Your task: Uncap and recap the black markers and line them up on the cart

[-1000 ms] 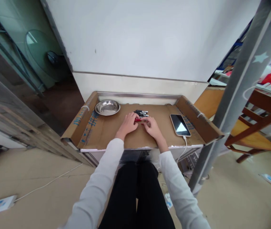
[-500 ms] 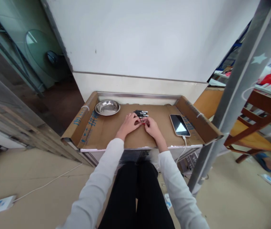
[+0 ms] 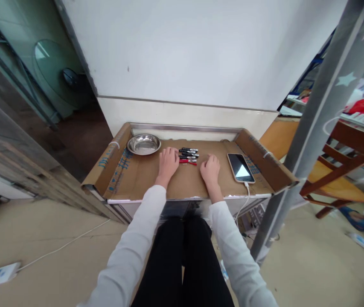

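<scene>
Cardboard-lined surface [image 3: 182, 186], white panel [image 3: 182, 51] behind; black and red pens [image 3: 189, 154] lie side by side upon it. Left hand [image 3: 168, 164], half curled, at the pens' left ends; right hand [image 3: 210, 170], loosely curled, just right of them; whether either grips anything cannot be told.

Has left hand [image 3: 168, 165] low over the cardboard-covered desk [image 3: 183, 186], at the left ends of a row of pens [image 3: 192, 154], too close to tell if touching. Holds right hand [image 3: 210, 170] with bent fingers, just right of the pens and apart from them. Shows black pens toward the back, red nearest. Has a bowl [image 3: 144, 145] at back left, a phone [image 3: 241, 167] at right, cable [image 3: 246, 185] plugged into its near end.
</scene>
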`<state>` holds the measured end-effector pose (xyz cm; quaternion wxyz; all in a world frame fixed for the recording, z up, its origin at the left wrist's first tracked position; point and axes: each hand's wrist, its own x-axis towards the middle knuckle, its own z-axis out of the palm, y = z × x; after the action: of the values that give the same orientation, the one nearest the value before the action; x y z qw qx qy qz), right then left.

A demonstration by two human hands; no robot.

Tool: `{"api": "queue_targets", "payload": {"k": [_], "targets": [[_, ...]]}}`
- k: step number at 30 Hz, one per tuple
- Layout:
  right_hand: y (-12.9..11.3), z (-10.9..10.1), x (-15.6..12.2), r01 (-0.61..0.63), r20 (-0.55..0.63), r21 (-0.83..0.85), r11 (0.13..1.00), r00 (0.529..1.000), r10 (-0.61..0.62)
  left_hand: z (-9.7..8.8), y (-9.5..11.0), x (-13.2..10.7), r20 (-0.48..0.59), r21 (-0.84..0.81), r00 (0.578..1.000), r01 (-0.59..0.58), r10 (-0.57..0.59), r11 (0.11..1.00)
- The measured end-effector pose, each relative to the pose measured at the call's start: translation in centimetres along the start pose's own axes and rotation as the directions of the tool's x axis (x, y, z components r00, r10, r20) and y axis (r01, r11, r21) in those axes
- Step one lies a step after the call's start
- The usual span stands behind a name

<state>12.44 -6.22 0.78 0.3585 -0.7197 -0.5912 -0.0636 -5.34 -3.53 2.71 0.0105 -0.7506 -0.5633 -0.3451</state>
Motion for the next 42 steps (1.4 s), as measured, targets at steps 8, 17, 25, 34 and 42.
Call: {"api": "queue_targets", "payload": {"k": [8, 17, 25, 34, 42], "targets": [[-0.2, 1.1, -0.5, -0.073, 0.063, -0.246, 0.966, 0.994, 0.091, 0.3, -0.6, -0.1, -0.026, 0.084, 0.958, 0.285, -0.284, 0.955], [-0.2, 0.7, -0.4, -0.062, 0.071, -0.241, 0.969, 0.994, 0.081, 0.3, -0.5, -0.2, -0.033, 0.091, 0.951, 0.308, -0.306, 0.947], [-0.4, 0.4, -0.4, -0.067, 0.095, -0.263, 0.963, 0.991, 0.095, 0.3, -0.4, -0.2, -0.030, 0.120, 0.948, 0.318, -0.317, 0.940], [-0.4, 0.3, -0.4, -0.073, 0.109, -0.286, 0.955, 0.988, 0.108, 0.3, -0.4, -0.2, -0.027, 0.142, 0.945, 0.328, -0.327, 0.934], [-0.6, 0.0, -0.4, -0.075, 0.124, -0.258, 0.963, 0.986, 0.110, 0.2, -0.3, -0.2, -0.007, 0.133, 0.951, 0.306, -0.308, 0.943]]}}
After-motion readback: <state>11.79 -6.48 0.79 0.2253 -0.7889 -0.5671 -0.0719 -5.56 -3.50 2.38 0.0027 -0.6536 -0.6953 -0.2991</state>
